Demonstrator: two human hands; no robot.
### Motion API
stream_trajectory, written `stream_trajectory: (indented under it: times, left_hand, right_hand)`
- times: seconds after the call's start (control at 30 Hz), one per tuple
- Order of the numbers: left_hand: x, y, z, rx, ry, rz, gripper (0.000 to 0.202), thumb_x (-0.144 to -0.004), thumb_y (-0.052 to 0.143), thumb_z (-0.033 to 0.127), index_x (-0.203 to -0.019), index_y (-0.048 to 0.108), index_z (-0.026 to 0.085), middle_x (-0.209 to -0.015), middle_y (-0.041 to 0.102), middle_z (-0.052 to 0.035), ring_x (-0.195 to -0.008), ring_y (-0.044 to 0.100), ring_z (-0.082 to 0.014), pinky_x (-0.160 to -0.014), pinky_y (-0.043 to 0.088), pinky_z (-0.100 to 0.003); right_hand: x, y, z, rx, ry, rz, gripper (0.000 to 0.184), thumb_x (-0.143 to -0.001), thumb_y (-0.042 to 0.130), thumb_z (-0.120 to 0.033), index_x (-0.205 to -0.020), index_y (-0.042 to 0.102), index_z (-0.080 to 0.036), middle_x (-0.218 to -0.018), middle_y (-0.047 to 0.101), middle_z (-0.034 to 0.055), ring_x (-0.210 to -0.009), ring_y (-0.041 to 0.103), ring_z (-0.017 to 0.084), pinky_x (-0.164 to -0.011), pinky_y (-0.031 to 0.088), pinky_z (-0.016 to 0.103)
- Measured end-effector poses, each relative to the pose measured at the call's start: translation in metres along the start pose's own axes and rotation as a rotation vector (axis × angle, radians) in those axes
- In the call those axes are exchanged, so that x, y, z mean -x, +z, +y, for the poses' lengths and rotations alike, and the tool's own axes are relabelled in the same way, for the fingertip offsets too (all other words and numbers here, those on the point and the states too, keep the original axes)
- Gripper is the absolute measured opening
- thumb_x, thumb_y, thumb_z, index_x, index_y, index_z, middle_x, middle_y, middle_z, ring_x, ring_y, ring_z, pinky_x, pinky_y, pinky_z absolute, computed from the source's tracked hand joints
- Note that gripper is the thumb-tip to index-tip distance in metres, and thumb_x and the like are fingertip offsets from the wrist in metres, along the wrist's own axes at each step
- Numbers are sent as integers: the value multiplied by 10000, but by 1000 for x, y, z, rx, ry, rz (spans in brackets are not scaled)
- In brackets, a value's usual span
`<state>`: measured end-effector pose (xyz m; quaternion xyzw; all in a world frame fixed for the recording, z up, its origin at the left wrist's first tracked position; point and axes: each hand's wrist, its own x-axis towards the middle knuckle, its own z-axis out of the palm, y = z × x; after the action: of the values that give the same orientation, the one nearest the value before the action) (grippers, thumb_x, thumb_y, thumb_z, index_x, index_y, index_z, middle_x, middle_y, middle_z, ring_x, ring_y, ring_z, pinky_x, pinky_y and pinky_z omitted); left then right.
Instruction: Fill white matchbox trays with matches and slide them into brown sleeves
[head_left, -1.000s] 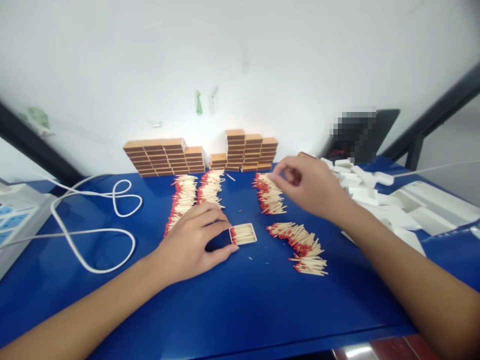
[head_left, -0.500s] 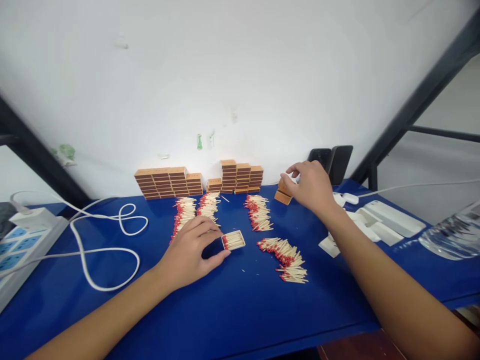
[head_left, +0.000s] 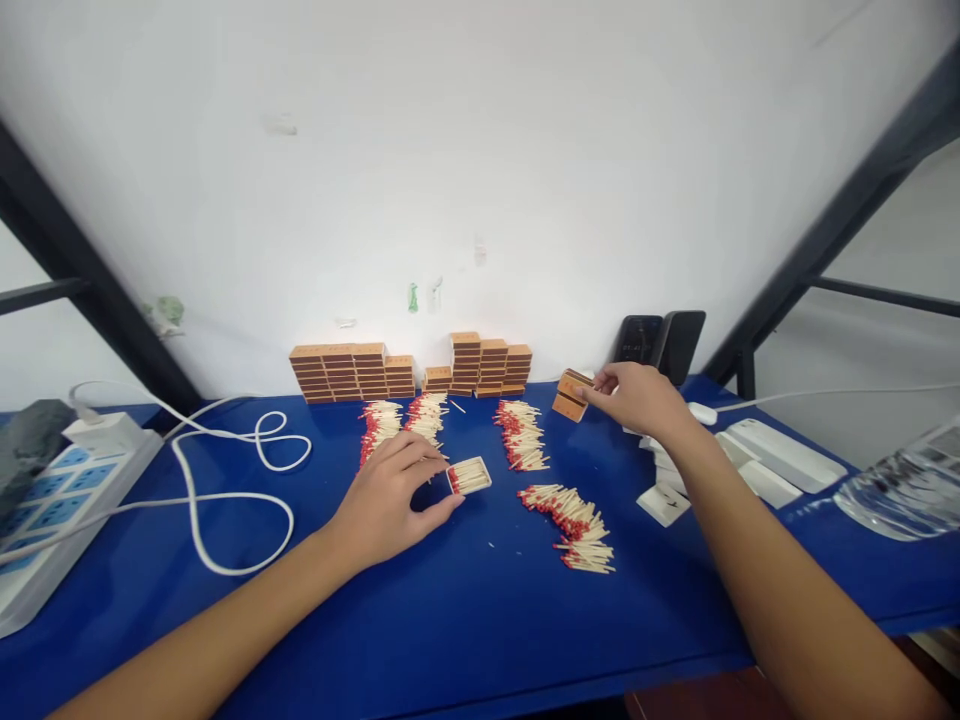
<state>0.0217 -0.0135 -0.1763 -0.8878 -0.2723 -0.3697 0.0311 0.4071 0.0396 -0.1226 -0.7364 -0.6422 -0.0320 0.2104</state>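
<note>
My left hand [head_left: 390, 500] rests on the blue table [head_left: 450, 620] with thumb and fingers closed on the left end of a small white tray of matches [head_left: 470, 475]. My right hand [head_left: 637, 398] is stretched out to the far right and pinches an orange matchbox sleeve [head_left: 571, 394], held tilted just above the table. Rows of loose red-tipped matches lie between the hands: one row [head_left: 521, 436] beyond the tray, one heap [head_left: 574, 515] to its right, and two rows [head_left: 405, 422] above my left hand.
Stacks of orange matchboxes [head_left: 409, 368] line the white wall. White tray parts [head_left: 664, 500] and flat white pieces [head_left: 780, 455] lie at the right, beside two dark phones [head_left: 660, 345]. A looped white cable [head_left: 232, 480] and a power strip [head_left: 52, 510] are at the left.
My right hand left the far row of matches, moved right and picked up an orange sleeve, now lifted off the table. My left hand stayed on the tray. The view tilted up.
</note>
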Motion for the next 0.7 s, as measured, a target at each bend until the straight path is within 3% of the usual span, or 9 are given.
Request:
stream_trajectory:
  times: [0.13, 0.27, 0.47, 0.7]
  left_hand:
    - [-2, -1, -5, -53, -58, 105, 231, -945, 798, 361, -1093, 766, 188, -1038, 780, -84, -1029, 689, -261, -942, 621, -476]
    - [-2, -3, -7, -111, -141, 142, 225, -951, 788, 377, -1101, 776, 209, -1059, 783, -78, -1020, 680, -264, -954, 599, -492]
    - [-3, -4, -9, -125, -155, 175, 231, -927, 813, 386, -1081, 789, 215, -1015, 805, -72, -975, 689, -273, -911, 594, -483]
    - [-3, -4, -8, -100, -157, 185, 222, -920, 822, 390, -1056, 792, 216, -1019, 810, -75, -977, 698, -269, -906, 599, -472]
  right_hand:
    - [11, -6, -18, -384, -148, 68, 384, -861, 737, -599, -901, 709, -218, -775, 755, 80, -708, 688, 232, -615, 507, 342]
    - [34, 2, -55, -809, -162, -230, 497, -864, 756, -658, -1033, 686, -197, -665, 683, 22, -547, 609, 169, -451, 472, 283]
    - [62, 30, -96, -1051, -177, -402, 506, -896, 734, -658, -1106, 678, -201, -660, 669, -17, -470, 579, 136, -419, 476, 272]
    - [65, 41, -97, -1117, -142, -439, 466, -891, 761, -631, -1050, 697, -198, -627, 659, -15, -491, 596, 143, -438, 506, 266]
